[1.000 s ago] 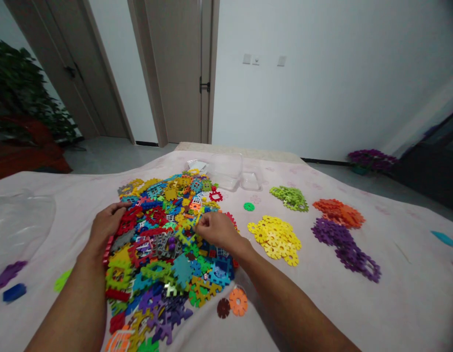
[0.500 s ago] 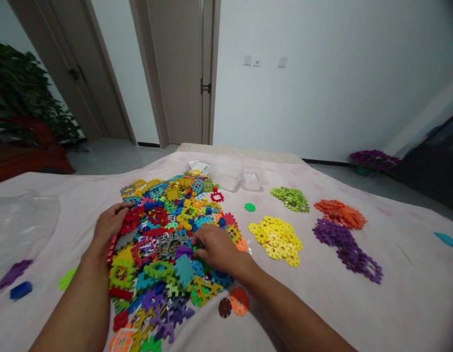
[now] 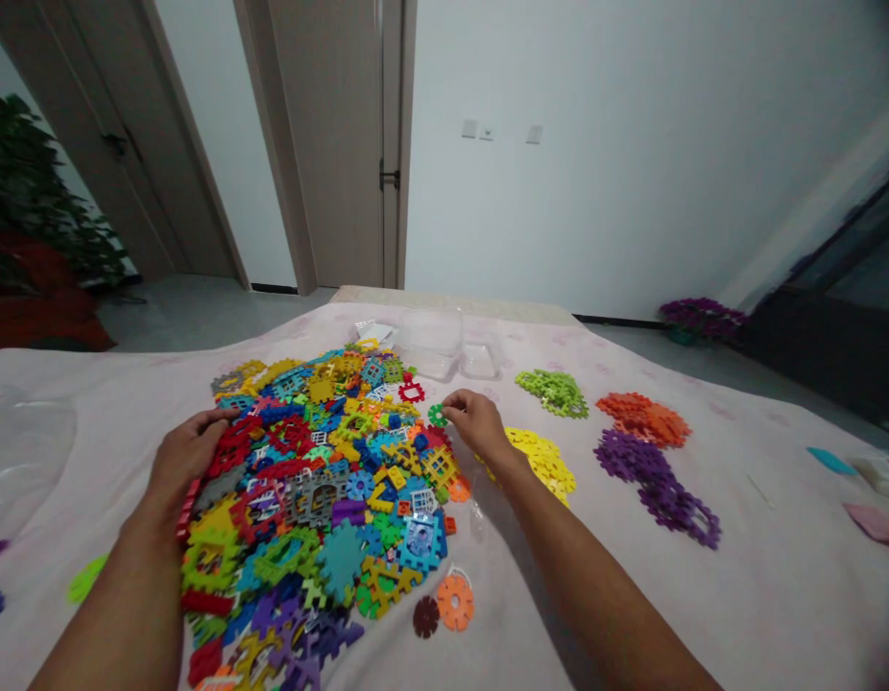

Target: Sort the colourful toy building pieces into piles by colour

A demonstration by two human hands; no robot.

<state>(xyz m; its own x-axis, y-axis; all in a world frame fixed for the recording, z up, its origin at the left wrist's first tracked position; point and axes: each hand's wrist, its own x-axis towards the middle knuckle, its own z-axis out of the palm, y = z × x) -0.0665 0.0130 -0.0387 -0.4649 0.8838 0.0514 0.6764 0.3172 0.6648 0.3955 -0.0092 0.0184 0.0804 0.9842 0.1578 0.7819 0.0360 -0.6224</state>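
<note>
A big heap of mixed coloured plastic building pieces (image 3: 322,480) lies on the pink cloth (image 3: 739,595). My left hand (image 3: 185,456) rests on the heap's left edge, fingers curled over red pieces. My right hand (image 3: 477,422) reaches past the heap's right side and pinches a small green round piece (image 3: 437,416). Just right of that hand sits a pile of yellow round pieces (image 3: 545,461).
Sorted piles lie to the right: light green (image 3: 554,392), orange (image 3: 642,417), purple (image 3: 657,485). Clear plastic boxes (image 3: 444,345) stand behind the heap. An orange disc (image 3: 455,603) and a dark red one (image 3: 425,617) lie near the front. A clear bag (image 3: 19,451) is at far left.
My right hand left the middle of the heap and moved up and right to the green round piece, which now sits between its fingertips. My left hand stayed put.
</note>
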